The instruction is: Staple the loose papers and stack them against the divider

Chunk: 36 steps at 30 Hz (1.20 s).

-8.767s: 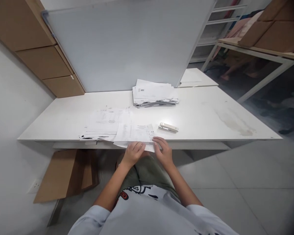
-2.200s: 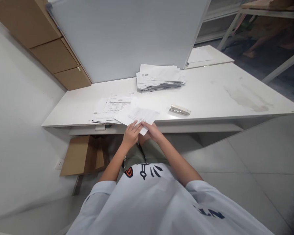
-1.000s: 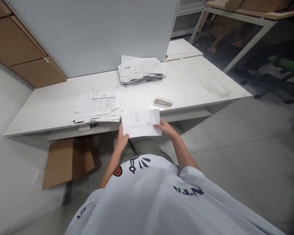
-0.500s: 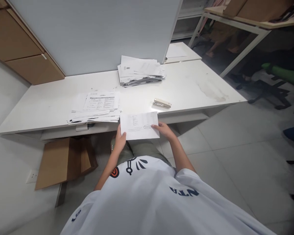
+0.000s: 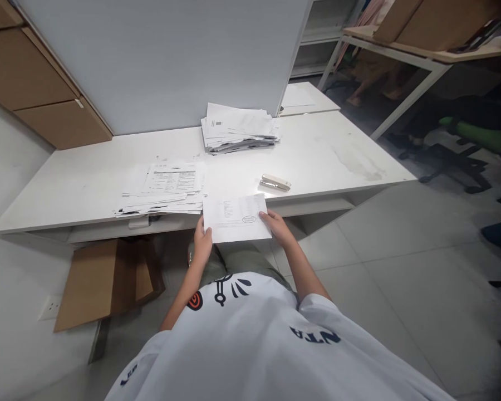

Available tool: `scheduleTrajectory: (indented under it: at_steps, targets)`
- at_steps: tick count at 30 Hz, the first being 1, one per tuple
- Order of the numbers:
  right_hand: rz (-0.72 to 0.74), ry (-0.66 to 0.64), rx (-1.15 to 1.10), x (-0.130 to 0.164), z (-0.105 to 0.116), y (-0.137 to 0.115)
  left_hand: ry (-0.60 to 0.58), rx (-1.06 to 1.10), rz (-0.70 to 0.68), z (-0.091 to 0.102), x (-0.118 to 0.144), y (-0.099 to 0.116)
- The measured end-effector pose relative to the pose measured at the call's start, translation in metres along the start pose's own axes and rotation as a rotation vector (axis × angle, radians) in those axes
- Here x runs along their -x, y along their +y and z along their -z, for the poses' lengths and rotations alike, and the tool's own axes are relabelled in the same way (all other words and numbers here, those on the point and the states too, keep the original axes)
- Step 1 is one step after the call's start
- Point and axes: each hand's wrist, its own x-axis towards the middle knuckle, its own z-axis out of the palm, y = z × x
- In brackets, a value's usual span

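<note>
A white printed sheet of paper (image 5: 237, 225) with an oval stamp is held level between my two hands, just in front of the desk edge. My left hand (image 5: 202, 239) pinches its left side, thumb on top. At the right edge, my right hand (image 5: 275, 225) grips it with the thumb near the stamp. Whether more than one sheet is held cannot be made out. Beyond it on the desk lies a cream stapler (image 5: 275, 182). A spread pile of printed papers (image 5: 173, 181) is left of the held sheet, and a thicker paper stack (image 5: 240, 127) sits farther back.
The white desk (image 5: 321, 147) backs onto a grey panel (image 5: 171, 61). Cardboard boxes (image 5: 67, 122) stand at the far left. An open cardboard box (image 5: 92, 278) is under the desk. At right are another table (image 5: 396, 50), a green chair part (image 5: 480, 133) and a person's legs.
Both hands keep hold of the sheet in nearly the same place. The view has tilted slightly, so the desk and its papers appear a little lower.
</note>
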Motion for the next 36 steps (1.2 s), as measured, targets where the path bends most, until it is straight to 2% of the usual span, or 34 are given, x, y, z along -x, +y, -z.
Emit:
scheduleTrajectory:
  at_steps: [3, 6, 10, 12, 14, 18, 21, 26, 29, 31, 33, 36]
  targets:
    - [0.003, 0.022, -0.035, -0.008, -0.007, -0.006, 0.058, -0.073, -0.044, -0.004, -0.001, 0.011]
    - [0.041, 0.040, -0.051, -0.015, -0.014, -0.018, 0.190, -0.210, -0.134, -0.005, -0.008, 0.025]
    - [0.008, -0.070, -0.076, -0.015, -0.022, -0.035, 0.263, -0.277, -0.193, -0.002, -0.037, 0.037]
    - [0.001, -0.127, -0.091, -0.012, -0.024, -0.040, 0.246, -0.313, -0.192, -0.003, -0.058, 0.041]
    - [0.003, -0.111, -0.108, -0.010, -0.023, -0.042, 0.189, -0.375, -0.193, -0.007, -0.079, 0.044]
    - [-0.044, 0.095, -0.034, -0.008, -0.012, -0.040, 0.062, -0.568, -0.194, -0.023, -0.108, 0.054]
    - [-0.027, 0.169, 0.083, -0.005, 0.005, -0.033, -0.007, -0.672, -0.177, -0.031, -0.117, 0.058]
    - [0.112, 0.245, 0.267, -0.002, 0.037, -0.025, -0.073, -0.711, -0.159, -0.037, -0.123, 0.062]
    - [0.314, 0.363, 0.472, -0.008, 0.043, -0.032, -0.111, -0.670, -0.170, -0.047, -0.124, 0.064]
    - [0.505, 0.412, 0.647, -0.017, 0.039, -0.041, -0.131, -0.635, -0.228, -0.055, -0.121, 0.062]
    - [0.625, 0.388, 0.795, -0.027, 0.029, -0.049, -0.131, -0.653, -0.297, -0.064, -0.116, 0.059]
    - [0.618, 0.349, 0.953, -0.045, 0.010, -0.054, -0.103, -0.824, -0.427, -0.071, -0.110, 0.053]
